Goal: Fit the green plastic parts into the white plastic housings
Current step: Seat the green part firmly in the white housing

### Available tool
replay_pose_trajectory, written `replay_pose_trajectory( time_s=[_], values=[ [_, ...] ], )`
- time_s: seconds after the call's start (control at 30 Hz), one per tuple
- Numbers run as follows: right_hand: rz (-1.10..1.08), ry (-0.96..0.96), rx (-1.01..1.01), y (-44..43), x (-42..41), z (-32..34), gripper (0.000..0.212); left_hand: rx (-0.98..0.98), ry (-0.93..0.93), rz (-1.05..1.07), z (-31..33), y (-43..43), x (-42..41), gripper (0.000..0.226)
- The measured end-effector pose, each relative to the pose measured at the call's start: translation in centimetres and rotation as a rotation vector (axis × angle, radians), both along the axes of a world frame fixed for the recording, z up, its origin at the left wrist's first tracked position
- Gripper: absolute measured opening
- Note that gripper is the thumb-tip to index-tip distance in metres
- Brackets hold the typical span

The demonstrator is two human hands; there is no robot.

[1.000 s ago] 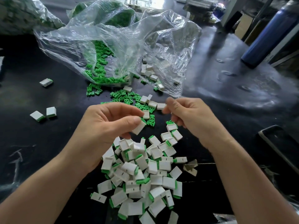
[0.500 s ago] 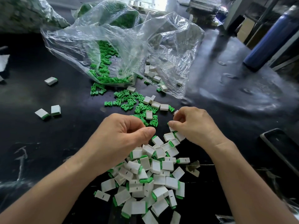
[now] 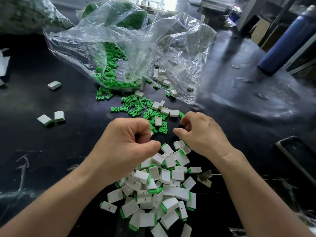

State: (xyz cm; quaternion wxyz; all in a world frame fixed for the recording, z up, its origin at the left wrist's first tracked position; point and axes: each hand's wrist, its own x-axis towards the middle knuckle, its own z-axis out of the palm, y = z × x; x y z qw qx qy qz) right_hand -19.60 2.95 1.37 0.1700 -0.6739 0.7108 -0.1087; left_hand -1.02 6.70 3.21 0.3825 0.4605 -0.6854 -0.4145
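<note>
Loose green parts (image 3: pixel 136 106) lie scattered on the black table, spilling from a clear bag (image 3: pixel 119 48). Empty white housings (image 3: pixel 165 110) sit among them. A pile of fitted housings (image 3: pixel 164 185) lies between my forearms. My left hand (image 3: pixel 126 144) hovers over the pile's far edge with its fingers curled. A white sliver (image 3: pixel 151 133) shows by its index finger, and I cannot tell whether it is held. My right hand (image 3: pixel 200 134) is curled beside the green parts. Nothing shows between its thumb and index finger, and a green part (image 3: pixel 181 115) lies at its fingertips.
Three fitted housings (image 3: pixel 59 115) lie apart at the left. More white housings (image 3: pixel 160 76) sit inside the bag. A blue bottle (image 3: pixel 287 40) stands at the far right. A dark tray (image 3: pixel 301 156) lies at the right edge. Green-filled bags (image 3: pixel 20 12) sit behind.
My left hand came down toward the pile, and the fitted housing it pinched is out of sight. My right hand dropped from mid-air to the table by the green parts.
</note>
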Motion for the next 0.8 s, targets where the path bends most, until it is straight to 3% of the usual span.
replay_pose_trajectory(
  time_s=[0.17,0.37,0.4,0.5,0.6,0.7,0.8],
  values=[
    [0.03,-0.002,-0.022,0.1,0.2,0.1,0.015,-0.001,-0.004,0.023,-0.3,-0.1,-0.1,0.037],
    [0.07,-0.065,-0.074,0.4,0.2,0.0,0.016,0.076,0.043,0.127,-0.3,-0.4,0.0,0.009],
    [0.071,-0.104,-0.104,0.4,0.2,0.0,0.015,0.092,0.05,0.136,-0.3,-0.4,0.0,0.006],
    [0.049,-0.354,-0.191,0.5,0.2,0.5,0.021,0.084,0.023,0.143,-0.4,-0.3,0.0,0.026],
    [0.117,-0.642,-0.136,0.9,0.9,1.2,0.026,0.07,0.002,0.135,-0.3,-0.2,-0.1,0.042],
    [0.223,-0.735,-0.09,1.5,1.9,1.4,0.027,0.081,0.015,0.118,-0.3,-0.2,-0.2,0.043],
    [0.27,-0.765,-0.022,1.7,2.4,1.4,0.026,0.067,0.009,0.129,-0.4,-0.2,-0.4,0.03]
  ],
)
